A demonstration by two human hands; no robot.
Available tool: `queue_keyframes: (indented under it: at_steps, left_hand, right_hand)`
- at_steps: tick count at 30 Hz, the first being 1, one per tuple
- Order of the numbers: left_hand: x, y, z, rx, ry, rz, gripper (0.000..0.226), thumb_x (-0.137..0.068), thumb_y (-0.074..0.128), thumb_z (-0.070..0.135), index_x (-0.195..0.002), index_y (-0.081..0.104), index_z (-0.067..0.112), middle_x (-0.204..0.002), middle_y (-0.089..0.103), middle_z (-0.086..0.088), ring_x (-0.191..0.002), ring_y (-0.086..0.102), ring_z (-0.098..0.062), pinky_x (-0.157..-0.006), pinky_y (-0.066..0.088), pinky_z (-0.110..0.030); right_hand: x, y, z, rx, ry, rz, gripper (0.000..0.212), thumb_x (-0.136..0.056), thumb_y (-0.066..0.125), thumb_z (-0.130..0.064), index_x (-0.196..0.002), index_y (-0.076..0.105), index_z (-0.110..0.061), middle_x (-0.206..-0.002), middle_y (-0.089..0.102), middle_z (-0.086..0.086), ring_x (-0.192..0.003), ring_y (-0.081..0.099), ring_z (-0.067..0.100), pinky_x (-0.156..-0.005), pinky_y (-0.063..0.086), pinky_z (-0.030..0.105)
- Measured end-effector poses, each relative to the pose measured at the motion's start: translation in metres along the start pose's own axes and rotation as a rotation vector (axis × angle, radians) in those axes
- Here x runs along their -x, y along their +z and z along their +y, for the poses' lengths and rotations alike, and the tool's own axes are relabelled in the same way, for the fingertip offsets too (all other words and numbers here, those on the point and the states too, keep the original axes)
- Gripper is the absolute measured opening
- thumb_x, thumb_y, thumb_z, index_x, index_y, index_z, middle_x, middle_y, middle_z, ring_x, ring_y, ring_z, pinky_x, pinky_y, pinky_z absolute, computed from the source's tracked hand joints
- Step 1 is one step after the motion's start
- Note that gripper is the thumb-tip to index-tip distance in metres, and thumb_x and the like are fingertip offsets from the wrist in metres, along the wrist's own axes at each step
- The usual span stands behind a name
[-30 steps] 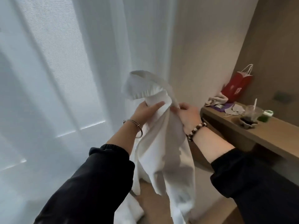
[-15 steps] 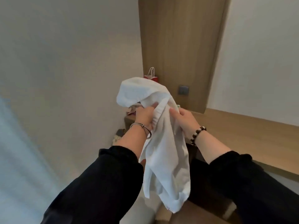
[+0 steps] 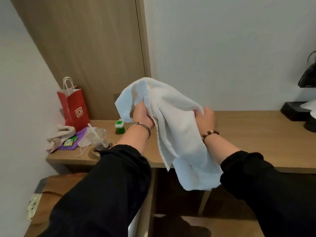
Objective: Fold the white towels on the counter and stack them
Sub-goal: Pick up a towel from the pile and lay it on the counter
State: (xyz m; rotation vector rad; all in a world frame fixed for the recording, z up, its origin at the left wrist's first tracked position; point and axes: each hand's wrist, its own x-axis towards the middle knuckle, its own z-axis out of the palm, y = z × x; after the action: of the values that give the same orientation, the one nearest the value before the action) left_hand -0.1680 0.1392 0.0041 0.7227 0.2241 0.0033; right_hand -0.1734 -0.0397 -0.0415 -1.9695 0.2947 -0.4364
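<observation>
I've got the white terry towel (image 3: 176,134) up in the air in front of the long wooden counter (image 3: 256,132), bunched and hanging down past the counter's front edge. My left hand (image 3: 142,116) grips its upper left part, fingers curled into the cloth, with a flap drooping over the knuckles. My right hand (image 3: 206,117) pinches the upper right part, fingertips tucked under the fabric. There's a thin silver bangle (image 3: 139,126) on my left wrist and a brown-and-white bead bracelet (image 3: 210,134) on my right.

Over at the counter's left end stands a red paper gift bag with white handles (image 3: 75,110), printed with a white nested-square emblem; I can't make out any words. Beside it are a small green bottle with a white cap (image 3: 119,128), a clear plastic cup with a straw (image 3: 97,136), a crumpled beige cloth (image 3: 60,135) and a green packet (image 3: 70,141) on something purple, its print too small to read. At the far right edge sits a black tray (image 3: 294,112).
</observation>
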Motion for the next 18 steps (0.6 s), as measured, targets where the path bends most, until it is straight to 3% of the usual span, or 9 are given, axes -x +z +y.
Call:
queue_keyframes:
  at_steps: [4,6,7,9,11,13,14,16,18]
  left_hand:
    - [-0.061,0.027,-0.009,-0.036,-0.040,-0.048,0.017,-0.096,0.050,0.015,-0.104,0.064,0.013,-0.097,0.066,-0.009,-0.095,0.062,-0.031,-0.090,0.050,-0.050]
    - [-0.097,0.035,-0.012,-0.069,-0.058,-0.057,0.021,-0.096,0.054,0.018,-0.114,0.063,0.013,-0.098,0.068,-0.008,-0.093,0.064,-0.028,-0.081,0.055,-0.045]
    - [-0.115,0.038,-0.015,-0.105,-0.063,-0.052,0.024,-0.095,0.056,0.020,-0.117,0.062,0.013,-0.101,0.069,-0.007,-0.093,0.065,-0.027,-0.077,0.056,-0.044]
    - [-0.149,0.034,-0.025,-0.309,-0.106,-0.032,0.030,-0.093,0.058,0.026,-0.122,0.059,0.017,-0.108,0.067,-0.002,-0.098,0.063,-0.022,-0.082,0.053,-0.044]
    - [-0.175,0.018,-0.044,-0.703,-0.213,-0.007,0.022,-0.094,0.055,0.030,-0.111,0.059,0.018,-0.097,0.060,0.002,-0.091,0.057,-0.015,-0.084,0.046,-0.037]
    - [-0.196,-0.005,-0.066,-0.957,-0.360,-0.023,0.010,-0.096,0.052,0.023,-0.091,0.055,0.015,-0.078,0.058,0.001,-0.071,0.057,-0.010,-0.067,0.048,-0.023]
    - [-0.205,-0.015,-0.077,-1.024,-0.430,-0.051,0.009,-0.097,0.050,0.020,-0.092,0.055,0.014,-0.075,0.059,0.001,-0.067,0.059,-0.009,-0.057,0.049,-0.018]
    - [-0.224,-0.027,-0.100,-1.182,-0.506,-0.110,0.013,-0.098,0.046,0.018,-0.107,0.054,0.012,-0.099,0.059,-0.006,-0.089,0.060,-0.017,-0.065,0.050,-0.022]
    - [-0.240,-0.027,-0.122,-1.355,-0.477,-0.172,0.013,-0.098,0.044,0.016,-0.105,0.054,0.012,-0.114,0.051,-0.011,-0.102,0.052,-0.023,-0.074,0.044,-0.032]
  right_hand:
    - [-0.067,-0.022,-0.046,0.049,-0.296,0.334,0.025,-0.086,0.047,-0.009,-0.068,0.034,-0.020,-0.059,0.040,-0.003,-0.055,0.034,0.023,-0.052,0.013,0.034]
    - [-0.096,-0.024,-0.057,0.121,-0.539,0.466,0.010,-0.080,0.045,-0.007,-0.073,0.042,-0.015,-0.063,0.045,0.006,-0.058,0.034,0.026,-0.057,0.016,0.031]
    - [-0.109,-0.021,-0.056,0.187,-0.643,0.506,0.004,-0.077,0.046,-0.006,-0.075,0.046,-0.009,-0.066,0.048,0.012,-0.060,0.037,0.027,-0.059,0.020,0.032]
    - [-0.136,-0.006,-0.038,0.366,-0.717,0.485,0.005,-0.076,0.049,-0.002,-0.079,0.052,-0.003,-0.075,0.055,0.018,-0.069,0.047,0.032,-0.065,0.025,0.035]
    - [-0.159,0.011,0.000,0.624,-0.553,0.273,0.007,-0.082,0.049,-0.002,-0.088,0.054,-0.004,-0.089,0.058,0.018,-0.086,0.053,0.036,-0.068,0.026,0.036]
    - [-0.174,0.025,0.050,0.880,-0.284,0.007,0.015,-0.089,0.049,-0.009,-0.103,0.054,-0.008,-0.107,0.057,0.015,-0.104,0.052,0.036,-0.076,0.034,0.037]
    - [-0.178,0.030,0.074,0.945,-0.168,-0.099,0.024,-0.092,0.049,-0.015,-0.115,0.052,-0.008,-0.118,0.054,0.014,-0.112,0.049,0.035,-0.084,0.037,0.038]
    - [-0.180,0.034,0.115,0.974,-0.009,-0.229,0.041,-0.094,0.049,-0.024,-0.132,0.042,-0.010,-0.133,0.046,0.014,-0.123,0.042,0.032,-0.098,0.036,0.040]
    - [-0.181,0.035,0.146,0.962,0.080,-0.301,0.049,-0.094,0.049,-0.026,-0.139,0.036,-0.011,-0.140,0.041,0.013,-0.128,0.038,0.031,-0.103,0.033,0.041]
